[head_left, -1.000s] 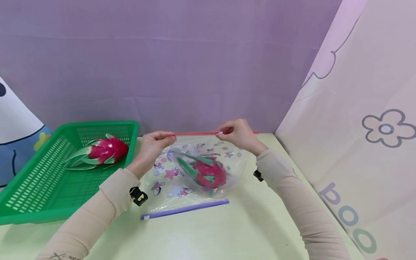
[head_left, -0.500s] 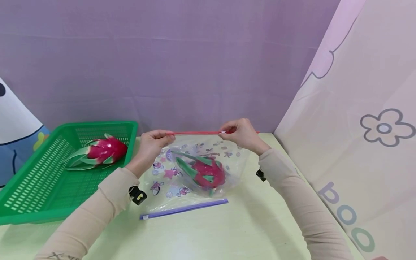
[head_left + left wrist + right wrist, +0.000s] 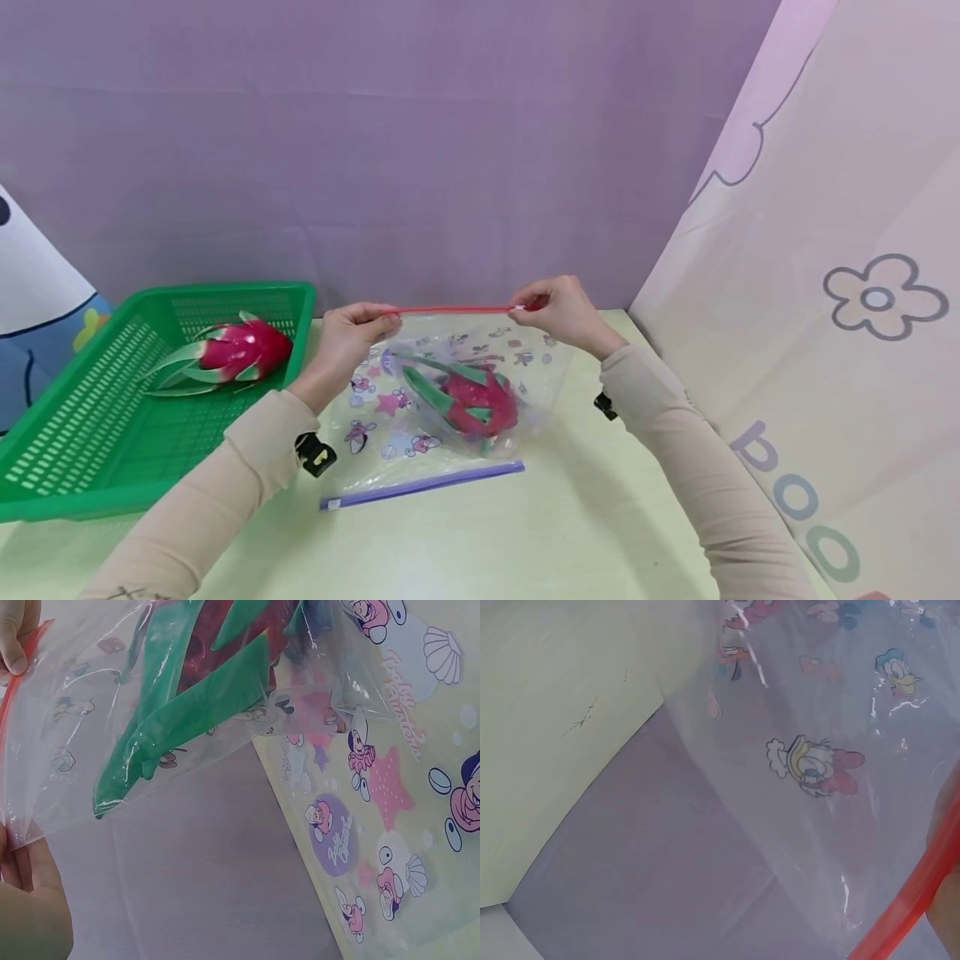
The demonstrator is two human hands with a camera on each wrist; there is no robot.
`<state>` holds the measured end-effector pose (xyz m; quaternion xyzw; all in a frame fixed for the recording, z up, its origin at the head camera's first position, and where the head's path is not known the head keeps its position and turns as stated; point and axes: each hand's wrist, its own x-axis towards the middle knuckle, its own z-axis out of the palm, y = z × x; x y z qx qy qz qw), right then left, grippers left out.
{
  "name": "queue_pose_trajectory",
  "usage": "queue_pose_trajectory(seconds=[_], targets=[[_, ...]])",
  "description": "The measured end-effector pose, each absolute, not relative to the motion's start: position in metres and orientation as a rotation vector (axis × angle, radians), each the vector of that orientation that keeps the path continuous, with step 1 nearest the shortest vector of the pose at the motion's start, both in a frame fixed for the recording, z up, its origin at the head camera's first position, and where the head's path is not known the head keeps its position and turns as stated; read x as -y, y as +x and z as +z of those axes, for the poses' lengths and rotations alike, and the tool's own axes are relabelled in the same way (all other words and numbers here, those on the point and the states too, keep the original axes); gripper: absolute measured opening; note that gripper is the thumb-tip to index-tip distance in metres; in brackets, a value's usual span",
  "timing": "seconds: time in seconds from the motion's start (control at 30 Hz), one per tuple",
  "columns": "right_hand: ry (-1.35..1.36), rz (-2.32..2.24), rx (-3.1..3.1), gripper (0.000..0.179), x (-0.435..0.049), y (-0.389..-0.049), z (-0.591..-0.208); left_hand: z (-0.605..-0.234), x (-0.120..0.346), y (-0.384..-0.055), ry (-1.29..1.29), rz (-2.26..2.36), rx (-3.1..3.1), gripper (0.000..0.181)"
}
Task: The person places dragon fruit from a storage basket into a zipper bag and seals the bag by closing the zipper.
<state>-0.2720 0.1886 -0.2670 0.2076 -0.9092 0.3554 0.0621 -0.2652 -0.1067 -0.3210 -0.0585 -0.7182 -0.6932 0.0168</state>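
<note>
The left hand (image 3: 347, 340) and right hand (image 3: 564, 315) pinch the red zip strip (image 3: 457, 309) at the far side, likely this limp, slippery slider bag's (image 3: 538, 371) surest hold.

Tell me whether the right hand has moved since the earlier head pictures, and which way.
Yes: the right hand has moved slightly rightward along the red strip, away from the basket.

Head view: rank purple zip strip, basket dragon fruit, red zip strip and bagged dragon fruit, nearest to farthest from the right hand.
1. Red zip strip: held in the right hand.
2. Bagged dragon fruit: below the hand, to its left.
3. Purple zip strip: lower down, also to the left.
4. Basket dragon fruit: far left.
</note>
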Motion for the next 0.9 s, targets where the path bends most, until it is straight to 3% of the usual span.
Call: queue_pose_trajectory(seconds=[0.9], targets=[[0.617,1.000,2.731,0.009,-0.201,-0.267,-0.267,-0.320,0.110,-0.262,-0.151,-2.104,2.297,0.028]])
